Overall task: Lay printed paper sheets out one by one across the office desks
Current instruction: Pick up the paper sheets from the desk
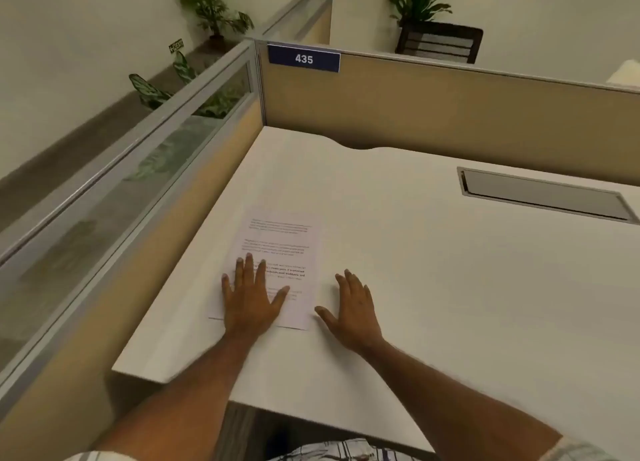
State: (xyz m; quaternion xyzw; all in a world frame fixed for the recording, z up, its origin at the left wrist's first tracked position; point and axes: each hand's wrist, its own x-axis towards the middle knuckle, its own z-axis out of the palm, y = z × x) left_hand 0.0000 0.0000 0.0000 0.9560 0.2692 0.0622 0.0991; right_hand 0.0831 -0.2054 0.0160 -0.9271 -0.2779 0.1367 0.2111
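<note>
A plaid-patterned garment (341, 451) fills the bottom edge, and two bare forearms reach from it over the white laminate desk top (433, 270). The left hand (251, 296) lies flat, fingers spread, palm down on the lower half of a single white printed paper sheet (282, 242), which rests on the desk near its left side, printed face up. The right hand (353, 306) is also spread and flat, on the bare desk just beside the sheet's right edge; whether its thumb touches the paper cannot be told. Neither hand grasps anything. This looks like the placing step at the cubicle marked by a blue number plate reading 435 (304, 58): the sheet is down and being pressed or squared. Next, I judge, both hands must lift away without dragging the paper, then another sheet is needed; no stack is visible here.
</note>
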